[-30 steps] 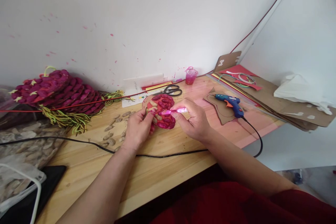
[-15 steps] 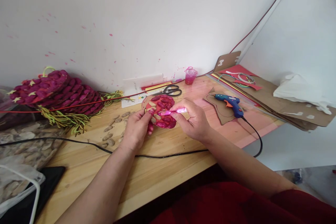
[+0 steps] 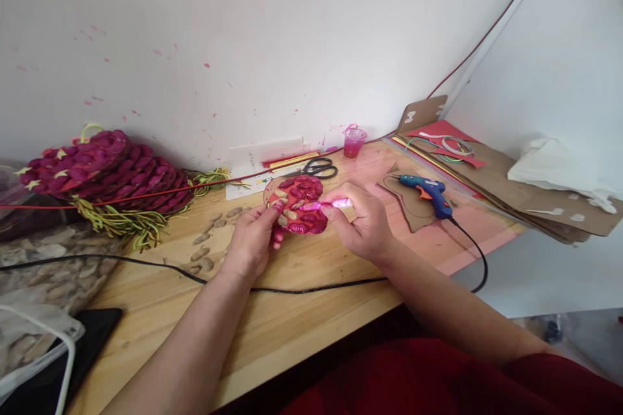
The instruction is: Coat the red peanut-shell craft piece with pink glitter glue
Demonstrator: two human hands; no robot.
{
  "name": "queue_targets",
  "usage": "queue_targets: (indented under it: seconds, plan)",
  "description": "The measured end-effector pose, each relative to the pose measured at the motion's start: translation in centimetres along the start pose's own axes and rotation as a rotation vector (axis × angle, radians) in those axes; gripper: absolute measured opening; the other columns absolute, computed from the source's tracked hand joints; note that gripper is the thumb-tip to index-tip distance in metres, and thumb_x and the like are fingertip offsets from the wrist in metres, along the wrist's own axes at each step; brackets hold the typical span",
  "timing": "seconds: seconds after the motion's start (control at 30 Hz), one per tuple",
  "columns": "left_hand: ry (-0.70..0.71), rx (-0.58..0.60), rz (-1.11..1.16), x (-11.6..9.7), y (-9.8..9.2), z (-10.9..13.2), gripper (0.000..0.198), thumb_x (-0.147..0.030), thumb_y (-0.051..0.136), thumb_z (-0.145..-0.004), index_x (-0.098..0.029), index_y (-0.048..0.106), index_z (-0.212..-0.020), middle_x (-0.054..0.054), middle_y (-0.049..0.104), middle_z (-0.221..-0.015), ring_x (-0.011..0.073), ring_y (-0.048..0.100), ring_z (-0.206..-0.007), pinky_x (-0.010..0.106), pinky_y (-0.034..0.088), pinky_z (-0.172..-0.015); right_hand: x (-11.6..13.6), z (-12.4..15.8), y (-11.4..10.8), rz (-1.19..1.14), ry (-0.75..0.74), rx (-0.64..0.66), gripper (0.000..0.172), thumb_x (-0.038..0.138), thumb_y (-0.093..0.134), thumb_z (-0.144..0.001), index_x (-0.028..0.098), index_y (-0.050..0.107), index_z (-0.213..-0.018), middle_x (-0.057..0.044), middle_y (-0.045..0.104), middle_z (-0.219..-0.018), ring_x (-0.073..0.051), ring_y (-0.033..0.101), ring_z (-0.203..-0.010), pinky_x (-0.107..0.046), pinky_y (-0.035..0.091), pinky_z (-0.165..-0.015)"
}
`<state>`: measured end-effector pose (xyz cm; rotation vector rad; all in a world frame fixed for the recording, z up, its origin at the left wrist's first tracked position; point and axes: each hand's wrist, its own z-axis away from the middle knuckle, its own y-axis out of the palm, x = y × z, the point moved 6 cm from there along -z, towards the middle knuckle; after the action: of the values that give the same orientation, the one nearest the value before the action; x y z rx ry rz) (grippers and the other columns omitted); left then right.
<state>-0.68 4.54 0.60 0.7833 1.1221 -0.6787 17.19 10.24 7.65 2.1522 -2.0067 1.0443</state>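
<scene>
My left hand (image 3: 254, 237) grips the left edge of a round red disc (image 3: 302, 203) with peanut shells stuck on it. Most of the shells at its top and right are wet magenta, while a few on the left still show bare tan. In my right hand (image 3: 360, 217) a paintbrush (image 3: 335, 203) with a pink tip and a pale handle is pinched between thumb and fingers. Its tip touches the shells near the disc's middle. Behind the disc lie black-handled scissors (image 3: 321, 168). A plastic cup (image 3: 354, 141) of magenta paint stands near the wall.
Finished-looking magenta shell discs (image 3: 117, 172) with yellow-green tassels are stacked at left. Loose peanut shells (image 3: 202, 253) lie beside my left hand, and a bag of shells (image 3: 58, 266) is further left. A blue glue gun (image 3: 428, 193) rests on cut cardboard; its black cable (image 3: 311, 288) crosses the table.
The brush tip has shifted slightly right and up over the shells. The disc has tilted a little in my left hand. Both grips stay the same.
</scene>
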Motion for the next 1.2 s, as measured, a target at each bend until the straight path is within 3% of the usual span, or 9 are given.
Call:
queue_targets:
  seconds: [0.53, 0.67, 0.83, 0.97, 1.2]
  plan:
    - [-0.059, -0.013, 0.042, 0.29, 0.01, -0.03, 0.036, -0.038, 0.079, -0.067, -0.018, 0.052, -0.053, -0.003, 0.047, -0.04, 0.007, 0.037, -0.032, 0.018, 0.024, -0.03, -0.15, 0.09, -0.01, -0.02, 0.033, -0.007, 0.005, 0.022, 0.063, -0.096, 0.022, 0.067, -0.093, -0.003, 0.074, -0.088, -0.018, 0.067, -0.082, -0.035, 0.053, -0.078]
    - [-0.052, -0.014, 0.05, 0.36, -0.06, -0.08, 0.033, -0.036, 0.078, -0.068, -0.017, 0.055, -0.054, -0.003, 0.049, -0.041, 0.007, 0.038, -0.032, 0.018, 0.024, -0.03, -0.25, 0.1, -0.33, 0.009, 0.044, -0.063, 0.005, 0.022, 0.063, -0.096, 0.022, 0.066, -0.092, -0.003, 0.073, -0.087, -0.018, 0.066, -0.082, -0.036, 0.053, -0.078]
    - [-0.051, -0.007, 0.039, 0.48, -0.05, -0.19, 0.036, -0.038, 0.08, -0.069, -0.018, 0.054, -0.055, -0.004, 0.048, -0.042, 0.007, 0.039, -0.033, 0.018, 0.024, -0.03, -0.05, 0.03, 0.02, -0.018, 0.026, -0.018, 0.006, 0.022, 0.063, -0.096, 0.023, 0.067, -0.092, -0.003, 0.074, -0.087, -0.019, 0.067, -0.083, -0.036, 0.054, -0.079]
    - [-0.038, -0.006, 0.03, 0.43, -0.08, -0.22, 0.037, -0.039, 0.081, -0.069, -0.018, 0.053, -0.055, -0.003, 0.049, -0.043, 0.0071, 0.04, -0.033, 0.018, 0.025, -0.031, -0.16, 0.03, -0.27, 0.021, 0.044, -0.071, 0.006, 0.021, 0.064, -0.095, 0.023, 0.067, -0.091, -0.003, 0.075, -0.088, -0.02, 0.067, -0.084, -0.038, 0.053, -0.082]
    - [-0.02, -0.014, 0.028, 0.39, -0.1, -0.26, 0.035, -0.04, 0.079, -0.067, -0.018, 0.055, -0.054, -0.003, 0.048, -0.04, 0.0076, 0.039, -0.033, 0.018, 0.026, -0.03, 0.06, 0.01, 0.03, -0.002, 0.016, -0.029, 0.005, 0.021, 0.064, -0.095, 0.022, 0.068, -0.092, -0.004, 0.074, -0.086, -0.02, 0.066, -0.084, -0.038, 0.054, -0.082]
